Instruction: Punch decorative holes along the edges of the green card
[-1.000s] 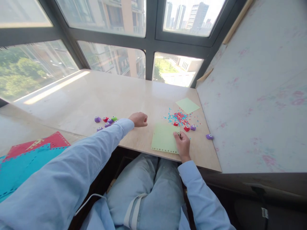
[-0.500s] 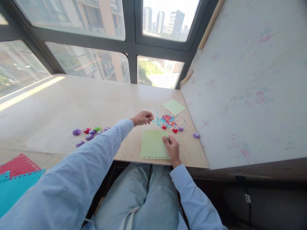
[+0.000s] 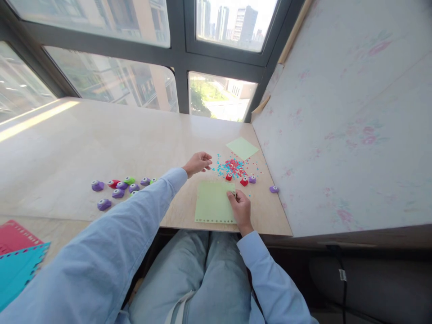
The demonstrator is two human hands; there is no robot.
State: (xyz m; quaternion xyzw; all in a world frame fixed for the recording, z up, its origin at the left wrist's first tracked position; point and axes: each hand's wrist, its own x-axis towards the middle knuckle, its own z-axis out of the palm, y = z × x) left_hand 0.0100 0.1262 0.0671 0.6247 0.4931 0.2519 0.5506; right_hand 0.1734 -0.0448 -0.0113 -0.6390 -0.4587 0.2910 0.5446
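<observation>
My right hand [image 3: 240, 208] pinches the right edge of a light green paper sheet [image 3: 212, 202] that lies flat near the table's front edge; its rim has small punched holes. My left hand [image 3: 199, 162] hovers over the table just left of a scatter of tiny red and blue paper bits [image 3: 232, 166], fingers apart and holding nothing. Three small punches, two red [image 3: 244, 182] and one purple [image 3: 252, 179], sit just beyond the sheet. A second green sheet [image 3: 242, 148] lies further back.
A cluster of several purple, red and green punches [image 3: 119, 189] sits at the left. One purple punch [image 3: 273, 189] lies near the pale wall panel [image 3: 337, 126] on the right. Red and teal sheets [image 3: 16, 256] rest at lower left. Windows run behind the beige table [image 3: 101, 139].
My left hand moved right from beside the left punch cluster toward the confetti and its fingers opened. The right hand stayed on the green sheet. The camera turned right.
</observation>
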